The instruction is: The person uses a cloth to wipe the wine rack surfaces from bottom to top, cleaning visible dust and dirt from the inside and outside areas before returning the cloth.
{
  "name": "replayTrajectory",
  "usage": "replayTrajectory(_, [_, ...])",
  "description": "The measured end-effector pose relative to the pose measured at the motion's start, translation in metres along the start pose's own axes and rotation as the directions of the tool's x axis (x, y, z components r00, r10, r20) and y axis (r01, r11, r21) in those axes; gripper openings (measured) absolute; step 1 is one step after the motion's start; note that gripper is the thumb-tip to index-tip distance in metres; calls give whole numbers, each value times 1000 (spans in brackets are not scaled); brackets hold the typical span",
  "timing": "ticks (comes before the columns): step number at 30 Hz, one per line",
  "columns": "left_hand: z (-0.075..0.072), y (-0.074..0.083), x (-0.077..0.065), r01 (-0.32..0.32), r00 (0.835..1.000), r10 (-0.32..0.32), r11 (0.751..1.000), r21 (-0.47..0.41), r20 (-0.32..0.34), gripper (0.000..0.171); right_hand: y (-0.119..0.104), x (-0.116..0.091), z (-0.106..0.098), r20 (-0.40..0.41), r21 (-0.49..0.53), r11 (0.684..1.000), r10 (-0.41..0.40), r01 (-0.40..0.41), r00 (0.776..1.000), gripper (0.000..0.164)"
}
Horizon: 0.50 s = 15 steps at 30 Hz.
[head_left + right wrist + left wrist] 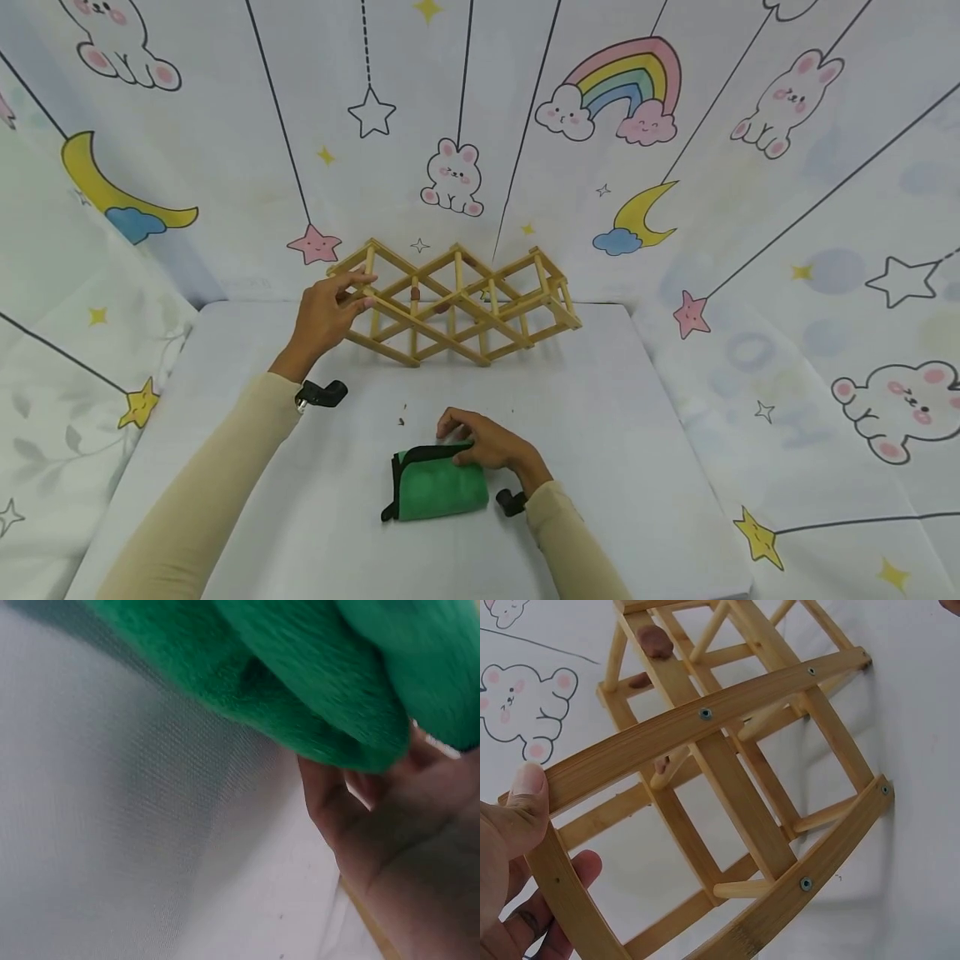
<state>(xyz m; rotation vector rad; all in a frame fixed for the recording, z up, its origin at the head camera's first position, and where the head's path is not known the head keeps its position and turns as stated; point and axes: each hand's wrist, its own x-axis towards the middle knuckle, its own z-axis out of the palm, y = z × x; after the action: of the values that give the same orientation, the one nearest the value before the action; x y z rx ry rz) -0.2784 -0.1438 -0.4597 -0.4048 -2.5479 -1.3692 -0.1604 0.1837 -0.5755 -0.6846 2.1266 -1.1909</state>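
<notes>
My left hand (326, 312) holds the left end of a wooden folding lattice rack (455, 297) at the back of the table. In the left wrist view, the thumb lies on one slat and the fingers reach behind the frame. Brown lumps (655, 641) stick to some of the slats. Nearer the front, my right hand (495, 443) pinches the upper edge of a folded green cloth (442, 493) with black trim. Green plush fabric (300, 682) fills the top of the right wrist view, and its folds hide the fingertips.
Small dark crumbs (401, 422) lie on the white tabletop (600, 467) between the rack and the cloth. Behind the rack rises a white backdrop (420, 183) printed with bears, stars and moons. More printed fabric hangs at both sides.
</notes>
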Motion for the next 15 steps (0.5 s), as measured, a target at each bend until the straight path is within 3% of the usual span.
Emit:
replayTrajectory(3, [-1, 2, 0, 14, 1000, -14, 1000, -17, 10, 39, 0, -1, -3, 76, 11, 1000, -21, 20, 997, 34])
replayTrajectory(7, [-2, 4, -1, 36, 999, -35, 999, -28, 22, 39, -6, 1, -4, 175, -88, 996, -9, 25, 984, 26])
replayTrajectory(10, [-2, 5, -1, 46, 998, -45, 999, -28, 39, 41, -12, 4, -5, 238, -151, 988, -2, 39, 971, 29])
replayTrajectory(15, [-3, 4, -1, 41, 997, -40, 999, -10, 66, 49, -17, 12, -2, 371, -106, 988, -65, 112, 926, 41])
